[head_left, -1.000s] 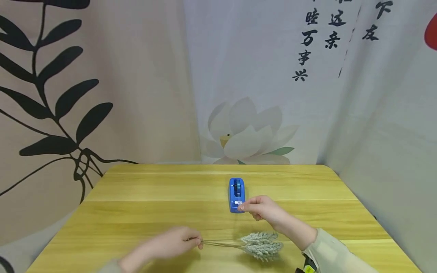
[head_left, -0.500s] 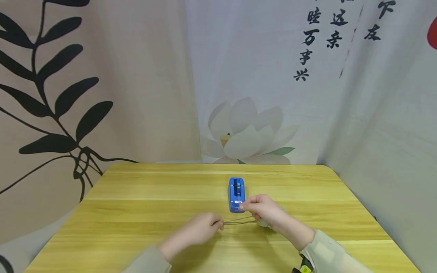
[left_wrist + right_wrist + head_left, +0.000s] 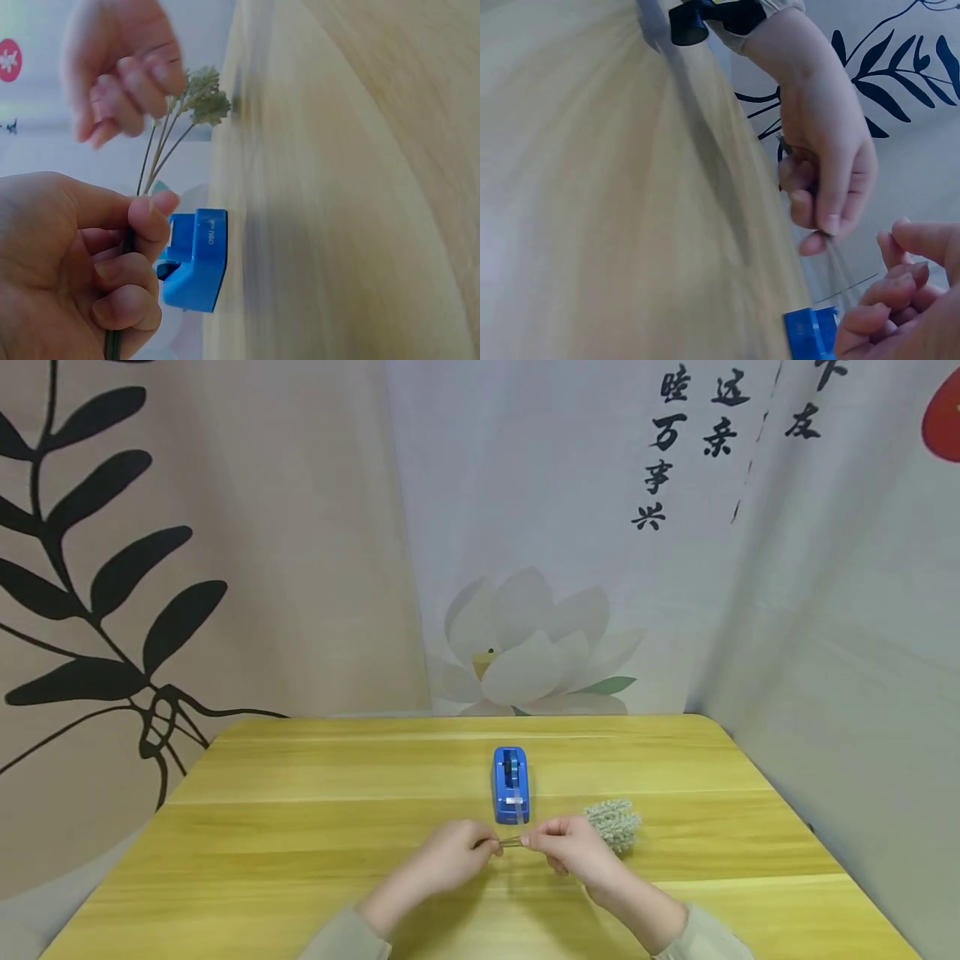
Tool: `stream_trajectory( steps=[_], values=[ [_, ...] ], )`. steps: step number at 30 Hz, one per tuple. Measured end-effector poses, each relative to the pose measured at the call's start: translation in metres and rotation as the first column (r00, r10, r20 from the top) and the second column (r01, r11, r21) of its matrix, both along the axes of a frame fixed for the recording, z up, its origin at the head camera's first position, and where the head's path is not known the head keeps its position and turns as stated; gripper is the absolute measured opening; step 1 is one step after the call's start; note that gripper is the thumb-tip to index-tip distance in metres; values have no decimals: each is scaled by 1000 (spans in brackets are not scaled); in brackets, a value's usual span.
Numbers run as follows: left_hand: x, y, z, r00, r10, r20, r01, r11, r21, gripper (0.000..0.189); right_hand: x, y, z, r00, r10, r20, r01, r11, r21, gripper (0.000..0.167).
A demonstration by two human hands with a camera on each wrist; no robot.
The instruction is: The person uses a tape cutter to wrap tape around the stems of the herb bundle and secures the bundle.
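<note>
My left hand [image 3: 457, 856] grips a small bunch of pale green flower sprigs by their thin stems [image 3: 155, 161], thumb against fingers. Their fluffy heads [image 3: 615, 825] point right, partly behind my right hand [image 3: 573, 852]. A blue tape dispenser [image 3: 511, 785] sits just beyond both hands. From its front a clear strip of tape [image 3: 519, 811] runs down to the pinched thumb and finger of my right hand. The stems pass close by those fingertips. In the left wrist view the right hand is blurred, fingers curled, beside the sprigs.
The wooden table [image 3: 315, 827] spreads around the hands, its back edge near a printed curtain [image 3: 330, 568]. Another curtain [image 3: 840, 652] hangs along the right side. A black wrist-worn device [image 3: 697, 21] shows on the left wrist.
My left hand has carried the sprigs up and right, to beside the right hand in front of the dispenser. My right hand has come slightly nearer, and tape now shows drawn from the dispenser.
</note>
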State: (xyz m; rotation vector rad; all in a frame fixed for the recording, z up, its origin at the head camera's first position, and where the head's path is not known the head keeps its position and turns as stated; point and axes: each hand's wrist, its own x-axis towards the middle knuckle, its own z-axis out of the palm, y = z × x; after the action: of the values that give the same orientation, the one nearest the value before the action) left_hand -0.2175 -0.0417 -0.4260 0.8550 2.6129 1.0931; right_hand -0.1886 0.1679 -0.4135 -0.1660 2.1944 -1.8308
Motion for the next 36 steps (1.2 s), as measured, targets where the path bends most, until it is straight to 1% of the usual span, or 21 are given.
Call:
stream_trajectory(
  steps=[3, 5, 10, 13, 16, 19, 23, 29, 31, 36],
  values=[
    [0, 0, -2, 1000, -1, 15, 1, 1000, 25, 17, 4, 0, -10, 999, -32, 17, 32, 999, -20, 24],
    [0, 1, -4, 1000, -2, 9, 2, 1000, 29, 16, 6, 0, -15, 999, -48, 24, 49, 998, -37, 25],
    [2, 2, -8, 1000, 3, 3, -3, 1000, 29, 11, 9, -1, -24, 997, -69, 22, 70, 995, -65, 30],
    [3, 2, -10, 1000, -1, 19, 0, 999, 41, 10, 11, -3, -29, 995, -90, 31, 92, 993, -67, 32],
    [4, 3, -11, 1000, -5, 21, 4, 999, 45, 10, 14, -4, -34, 991, -113, 75, 119, 990, -82, 32],
    [4, 4, -12, 1000, -10, 8, 10, 999, 41, 9, 16, -6, -39, 984, -129, 122, 141, 985, -100, 31],
    [4, 4, -13, 1000, -11, 9, 11, 999, 40, 9, 18, -7, -44, 979, -141, 146, 158, 981, -114, 28],
    [4, 5, -14, 999, -12, 48, 10, 999, 51, 10, 19, -7, -49, 974, -131, 182, 160, 975, -152, 21],
    [4, 6, -15, 998, -14, 64, 10, 998, 56, 10, 19, -7, -51, 973, -130, 189, 161, 974, -162, 20],
    [5, 5, -16, 995, -19, 98, 12, 997, 72, 11, 18, -6, -54, 974, -133, 182, 161, 976, -147, 23]
  ],
)
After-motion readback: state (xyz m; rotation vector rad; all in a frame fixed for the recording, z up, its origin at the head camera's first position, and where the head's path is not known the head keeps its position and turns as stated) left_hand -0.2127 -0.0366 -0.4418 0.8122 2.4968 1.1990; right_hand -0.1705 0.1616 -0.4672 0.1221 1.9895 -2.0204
